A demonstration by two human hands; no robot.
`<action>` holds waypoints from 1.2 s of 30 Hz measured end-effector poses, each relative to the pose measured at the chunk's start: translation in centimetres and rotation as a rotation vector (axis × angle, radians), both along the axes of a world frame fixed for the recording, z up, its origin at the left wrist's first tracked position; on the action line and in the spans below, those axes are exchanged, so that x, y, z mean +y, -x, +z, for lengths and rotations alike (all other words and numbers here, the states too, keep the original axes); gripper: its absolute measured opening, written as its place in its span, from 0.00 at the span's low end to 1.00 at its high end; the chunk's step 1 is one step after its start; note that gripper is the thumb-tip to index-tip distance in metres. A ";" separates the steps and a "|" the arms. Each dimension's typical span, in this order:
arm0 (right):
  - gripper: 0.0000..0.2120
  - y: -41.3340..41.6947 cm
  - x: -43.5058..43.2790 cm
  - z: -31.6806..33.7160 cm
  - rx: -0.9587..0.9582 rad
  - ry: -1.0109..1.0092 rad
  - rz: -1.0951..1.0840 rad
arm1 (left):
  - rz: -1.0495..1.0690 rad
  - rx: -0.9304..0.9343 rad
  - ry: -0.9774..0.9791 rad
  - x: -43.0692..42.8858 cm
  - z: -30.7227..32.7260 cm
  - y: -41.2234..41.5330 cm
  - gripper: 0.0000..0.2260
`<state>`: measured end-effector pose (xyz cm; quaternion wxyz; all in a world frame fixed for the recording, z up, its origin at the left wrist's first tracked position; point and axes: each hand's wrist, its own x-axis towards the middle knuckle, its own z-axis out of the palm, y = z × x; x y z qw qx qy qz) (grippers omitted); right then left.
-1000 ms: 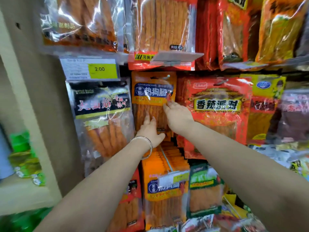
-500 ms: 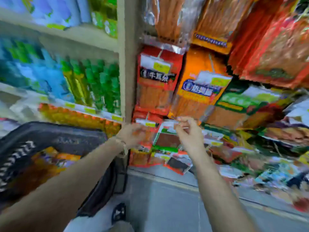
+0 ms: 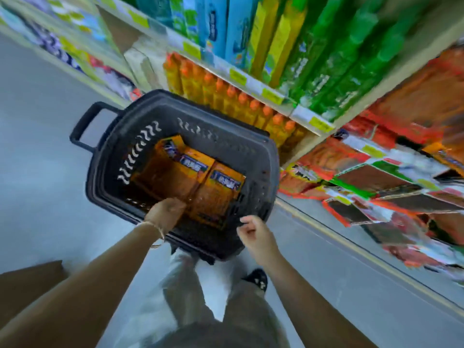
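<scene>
A black shopping basket (image 3: 261, 151) stands on the floor in front of me, with several orange snack packets (image 3: 216, 194) lying flat in it. My left hand (image 3: 164, 213), a bracelet on its wrist, reaches over the near rim and meets the lower corner of the packets. Its fingers point down and are hidden behind the back of the hand, so a grip cannot be made out. My right hand (image 3: 253, 233) hovers just outside the near rim with loosely curled fingers and holds nothing.
The basket's handle (image 3: 84, 126) sticks out at its far left. Shelves (image 3: 276, 99) with orange bottles (image 3: 241, 104), green bottles and blue boxes run behind it. Hanging snack packets (image 3: 376, 187) fill the right side. My legs and a dark shoe (image 3: 256, 278) stand on the grey floor.
My view swung down from the hanging snack rack to the basket. Both hands dropped from the rack, the left one into the basket and the right one to its rim.
</scene>
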<state>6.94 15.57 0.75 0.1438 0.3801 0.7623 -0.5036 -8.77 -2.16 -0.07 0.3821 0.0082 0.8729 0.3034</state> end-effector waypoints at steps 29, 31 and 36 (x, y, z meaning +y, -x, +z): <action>0.13 23.7 -7.4 -28.0 -0.320 0.362 -0.819 | 0.041 -0.334 -0.008 -3.4 -20.8 16.9 0.08; 0.12 23.4 -7.7 -27.7 -0.246 0.267 -0.843 | 0.044 -0.316 0.004 -3.4 -21.0 17.1 0.07; 0.09 21.2 -6.5 -24.9 -0.145 0.206 -0.756 | 0.066 -0.256 -0.014 -3.2 -21.1 16.8 0.06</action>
